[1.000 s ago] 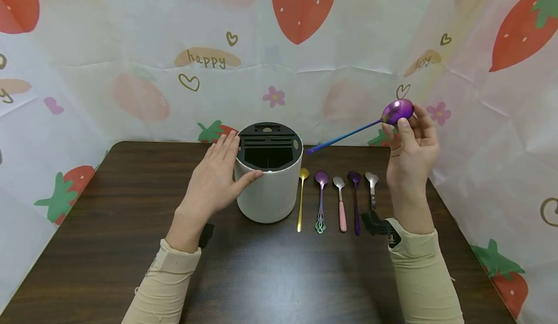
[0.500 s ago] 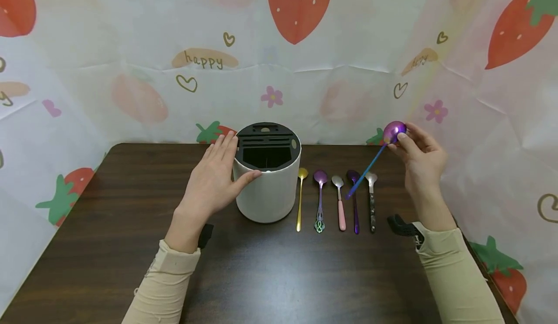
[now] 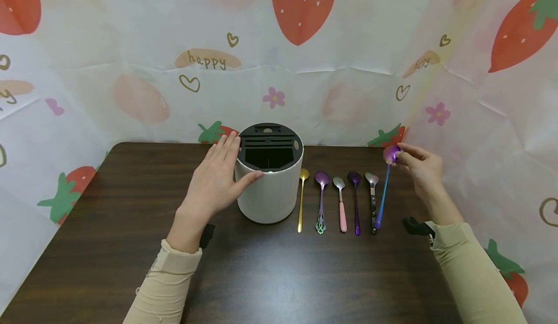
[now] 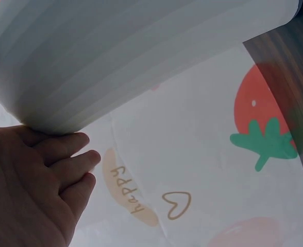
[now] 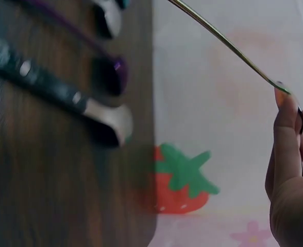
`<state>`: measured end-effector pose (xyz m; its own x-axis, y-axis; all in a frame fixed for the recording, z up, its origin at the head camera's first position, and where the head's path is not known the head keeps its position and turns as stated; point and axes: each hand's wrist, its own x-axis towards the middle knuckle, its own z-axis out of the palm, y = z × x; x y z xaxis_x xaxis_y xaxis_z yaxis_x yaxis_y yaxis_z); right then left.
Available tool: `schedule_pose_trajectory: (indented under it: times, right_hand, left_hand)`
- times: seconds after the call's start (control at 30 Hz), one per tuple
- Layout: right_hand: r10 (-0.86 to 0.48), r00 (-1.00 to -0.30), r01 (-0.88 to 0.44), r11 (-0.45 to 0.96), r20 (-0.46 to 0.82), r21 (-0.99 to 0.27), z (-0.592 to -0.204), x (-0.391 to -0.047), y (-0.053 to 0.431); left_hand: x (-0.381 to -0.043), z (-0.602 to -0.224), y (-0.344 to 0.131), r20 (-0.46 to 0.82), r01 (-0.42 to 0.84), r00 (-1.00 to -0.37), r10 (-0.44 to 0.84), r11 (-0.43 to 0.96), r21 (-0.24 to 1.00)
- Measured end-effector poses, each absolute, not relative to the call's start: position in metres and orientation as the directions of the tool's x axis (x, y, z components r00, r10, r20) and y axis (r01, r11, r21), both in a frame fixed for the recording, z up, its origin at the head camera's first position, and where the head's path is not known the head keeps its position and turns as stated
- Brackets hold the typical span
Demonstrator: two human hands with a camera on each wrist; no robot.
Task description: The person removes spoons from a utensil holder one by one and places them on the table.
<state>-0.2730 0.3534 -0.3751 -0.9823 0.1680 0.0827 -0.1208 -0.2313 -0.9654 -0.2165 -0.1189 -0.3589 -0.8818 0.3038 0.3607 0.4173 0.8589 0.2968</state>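
My right hand [image 3: 420,164] pinches a spoon [image 3: 391,154] by its purple bowl, and the thin blue handle slants down toward the table beside the row of spoons. In the right wrist view the spoon's handle [image 5: 223,38] runs up and left from my fingertips. My left hand [image 3: 213,178] lies with straight fingers against the side of a white cylindrical holder [image 3: 267,200] with a black slotted top [image 3: 268,140]. The left wrist view shows the fingers [image 4: 71,167] touching the holder's wall [image 4: 120,56].
Left of the held spoon lie a gold spoon [image 3: 301,200], an ornate purple spoon [image 3: 321,178], a pink-handled spoon [image 3: 342,215], a dark purple spoon [image 3: 356,208] and a black-handled spoon [image 3: 372,181]. A strawberry-print cloth [image 3: 244,82] hangs behind the dark wooden table [image 3: 261,275].
My right hand has moved down and right with the spoon, whose handle has swung from pointing left to pointing down beside the row. The left hand has stayed on the holder.
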Motion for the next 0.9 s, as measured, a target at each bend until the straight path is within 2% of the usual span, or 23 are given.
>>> schedule_pose_trajectory:
  times: [0.17, 0.57, 0.9]
  right_hand:
    - [0.105, -0.994, -0.05, -0.163, 0.033, -0.985, -0.389, -0.28, 0.37]
    - [0.051, -0.989, 0.13, -0.124, -0.137, -0.984, -0.42, -0.293, 0.396]
    - [0.006, -0.984, 0.178, -0.114, -0.18, -0.977, -0.441, -0.299, 0.409]
  left_hand:
    - [-0.216, -0.359, -0.118, 0.375, 0.425, -0.875, 0.305, 0.856, 0.296]
    - [-0.216, -0.359, -0.118, 0.368, 0.421, -0.879, 0.303, 0.856, 0.301]
    - [-0.216, -0.359, -0.118, 0.37, 0.418, -0.879, 0.299, 0.857, 0.301]
